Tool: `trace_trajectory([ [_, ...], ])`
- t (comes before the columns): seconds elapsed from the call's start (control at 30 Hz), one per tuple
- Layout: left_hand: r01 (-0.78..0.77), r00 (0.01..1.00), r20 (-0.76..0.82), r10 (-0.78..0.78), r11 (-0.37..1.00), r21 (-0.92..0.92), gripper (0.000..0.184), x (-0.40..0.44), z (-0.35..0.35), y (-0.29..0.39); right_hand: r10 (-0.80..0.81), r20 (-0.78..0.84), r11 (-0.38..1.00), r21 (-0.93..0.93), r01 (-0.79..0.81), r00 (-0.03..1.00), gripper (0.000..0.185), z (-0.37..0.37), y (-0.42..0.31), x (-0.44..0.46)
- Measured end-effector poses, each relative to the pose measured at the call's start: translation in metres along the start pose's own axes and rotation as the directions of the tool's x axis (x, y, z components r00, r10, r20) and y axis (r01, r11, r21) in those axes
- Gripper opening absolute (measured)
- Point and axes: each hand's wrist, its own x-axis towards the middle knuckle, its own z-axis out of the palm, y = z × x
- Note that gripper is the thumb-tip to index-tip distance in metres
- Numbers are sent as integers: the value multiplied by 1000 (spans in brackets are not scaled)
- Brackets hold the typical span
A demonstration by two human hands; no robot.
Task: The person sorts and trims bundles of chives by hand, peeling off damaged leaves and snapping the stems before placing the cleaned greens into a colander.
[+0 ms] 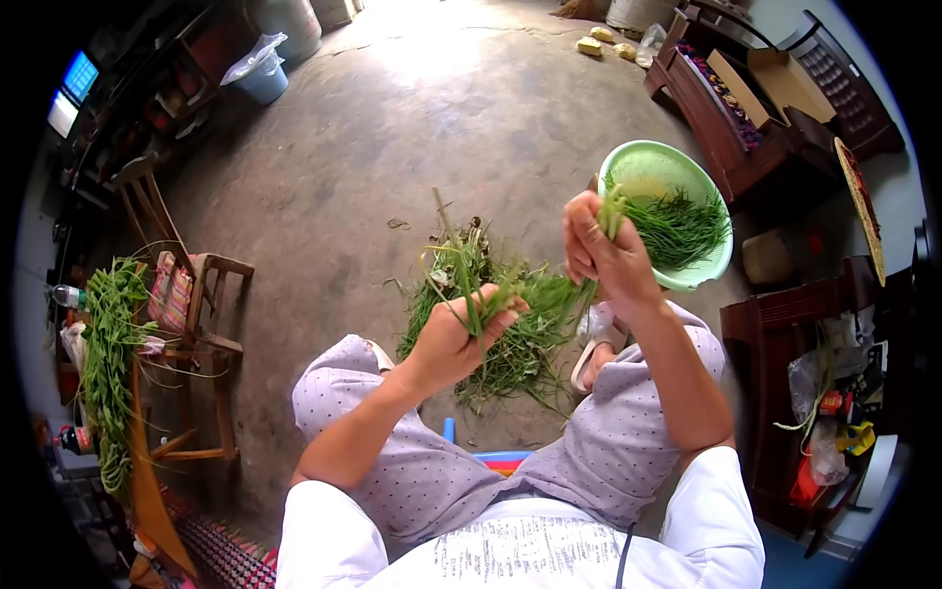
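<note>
Centrally: left hand (459,334), fingers closed round a bunch of green stalks (473,312), above the floor. Right hand (613,253), farther forward, fingers curled round pale green stems (610,211). Feathery greens (552,294) span the space between both hands; which hand grips these, cannot tell. Below: one loose pile of greens (520,368), brownish bits included, on the bare floor (324,187), between the person's feet. Just beside the right hand: one light-green bowl (643,157), partly filled with thin greens (682,228). Leftward: one wooden chair (228,262); near it, long leafy stems (113,363), heaped. Beyond: one blue bucket (263,83), bag-lined.
</note>
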Motion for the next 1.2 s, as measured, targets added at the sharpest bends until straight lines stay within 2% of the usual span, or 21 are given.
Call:
trace_trajectory([
  [0.03, -84, 996, 24, 83, 996, 36, 16, 1, 2, -2, 88, -12, 996, 32, -87, 996, 27, 4, 0, -2],
  [0.07, -87, 996, 27, 86, 996, 31, 16, 1, 2, -2, 87, -18, 996, 29, -87, 996, 27, 8, -3, -3],
  [0.13, -95, 969, 244, 46, 977, 192, 15, 0, 2, 0, 277, 100, 961, -44, -274, 956, 35, 14, -9, -4],
  [0.27, -67, 930, 364, 47, 997, 42, 15, -1, 8, 0, 329, 42, 944, -18, -329, 943, 29, 16, -2, -2],
  [0.3, 14, 916, 402, -17, 1000, 10, 16, -1, 8, 3, 300, 39, 954, 1, -300, 953, 22, 16, -4, -1],
  [0.33, 14, 915, 403, -16, 1000, 9, 16, -2, 7, 3, 299, 37, 954, 2, -300, 953, 22, 13, -5, 0],
  [0.4, 410, 763, 607, -225, 893, -184, 18, -4, 2, 2, 148, -135, 987, 75, -139, 980, 18, 4, -8, 0],
  [0.43, 482, 711, 664, -233, 849, -218, 21, -5, 1, 5, 148, -136, 988, 74, -139, 980, 18, -3, -10, 2],
  [0.5, 546, 548, 805, -228, 826, -138, 27, -12, -6, -4, -25, -418, 985, 143, 94, 908, 15, -21, -15, 7],
  [0.53, 552, 479, 855, -198, 826, -117, 29, -15, -9, -6, -28, -422, 985, 141, 97, 906, 15, -28, -18, 9],
  [0.57, 592, 460, 875, -154, 787, -173, 32, -18, -13, -4, -29, -455, 981, 157, 113, 890, 15, -33, -21, 9],
  [0.6, 622, 508, 851, -135, 741, -253, 35, -21, -16, -2, -29, -488, 976, 173, 130, 872, 16, -37, -22, 9],
  [0.67, 429, 737, 676, 6, 768, -475, 27, -23, -19, -10, -17, -503, 981, 158, 111, 864, 18, -32, -18, 6],
  [0.7, 474, 828, 549, -111, 662, -581, 25, -25, -21, -6, 17, -466, 989, 135, 52, 885, 18, -27, -16, 4],
  [0.73, 401, 909, 375, -185, 639, -657, 19, -24, -17, -6, 54, -426, 994, 111, -7, 903, 19, -20, -12, 2],
  [0.8, 300, 940, 77, -334, 693, -656, 17, -14, -13, -6, 95, -413, 992, 118, -50, 906, 20, -5, -5, 0],
  [0.87, 326, 880, -125, -458, 774, -542, 16, -1, -8, -1, 193, -337, 980, 101, -169, 921, 20, 9, 0, -2],
  [0.93, 333, 881, -153, -447, 818, -470, 18, 9, -5, 4, 219, -321, 975, 101, -196, 922, 22, 20, 5, -2],
  [1.03, 320, 920, -103, -377, 878, -357, 19, 15, 0, 5, 275, -286, 961, 91, -260, 918, 24, 31, 9, -3],
  [1.13, 307, 920, -66, -385, 818, -486, 19, 17, 6, 7, 285, -273, 958, 100, -267, 919, 25, 35, 10, -3],
  [1.2, 295, 925, -78, -371, 833, -467, 19, 18, 6, 5, 282, -270, 959, 95, -266, 921, 25, 33, 12, -4],
])
